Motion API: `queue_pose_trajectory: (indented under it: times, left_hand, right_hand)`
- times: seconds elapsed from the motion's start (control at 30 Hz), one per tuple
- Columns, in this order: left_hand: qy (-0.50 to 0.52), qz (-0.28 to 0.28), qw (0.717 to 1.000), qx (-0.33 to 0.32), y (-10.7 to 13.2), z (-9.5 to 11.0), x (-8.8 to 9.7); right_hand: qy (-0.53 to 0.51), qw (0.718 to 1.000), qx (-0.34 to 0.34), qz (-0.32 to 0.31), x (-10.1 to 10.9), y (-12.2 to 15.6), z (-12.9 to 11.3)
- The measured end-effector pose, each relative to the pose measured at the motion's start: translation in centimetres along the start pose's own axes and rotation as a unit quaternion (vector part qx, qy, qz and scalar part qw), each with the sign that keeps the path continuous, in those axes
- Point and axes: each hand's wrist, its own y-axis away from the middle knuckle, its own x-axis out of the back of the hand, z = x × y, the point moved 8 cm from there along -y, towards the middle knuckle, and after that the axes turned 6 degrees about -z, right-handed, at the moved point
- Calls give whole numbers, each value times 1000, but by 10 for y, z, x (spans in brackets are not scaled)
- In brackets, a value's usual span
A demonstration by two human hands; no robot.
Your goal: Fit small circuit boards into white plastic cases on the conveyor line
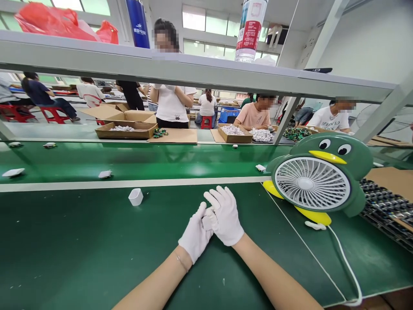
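Observation:
Both my hands wear white gloves and rest together on the green table point(80, 249) in front of me. My right hand point(226, 217) lies over the fingers of my left hand point(194, 236), its own fingers stretched out and slightly spread. One finger of my left hand sticks up beside the right; the others are tucked under the right palm and hidden. I cannot see anything held between the hands. The nearest loose thing is a small white cup point(136, 196), to the left and beyond my hands.
A green penguin-shaped desk fan point(318, 181) stands at the right, its white cable point(346, 262) trailing to the table's edge. Trays of dark parts point(383, 206) lie behind it. Small white pieces point(105, 174) sit on the green conveyor point(161, 161). Cardboard boxes point(125, 129) and seated co-workers are across it.

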Motion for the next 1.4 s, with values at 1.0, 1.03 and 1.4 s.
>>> queue_pose_trajectory:
  times: [1.0, 1.03, 1.4]
  left_hand:
    - [-90, -5, 996, -28, 4, 13, 0]
    - [-89, -4, 996, -27, 4, 13, 1]
    - [-117, -37, 992, -15, 8, 12, -18]
  right_hand:
    - [-504, 844, -130, -129, -37, 20, 16]
    - [-517, 837, -132, -124, -37, 20, 17]
    - [-414, 900, -132, -36, -10, 18, 25]
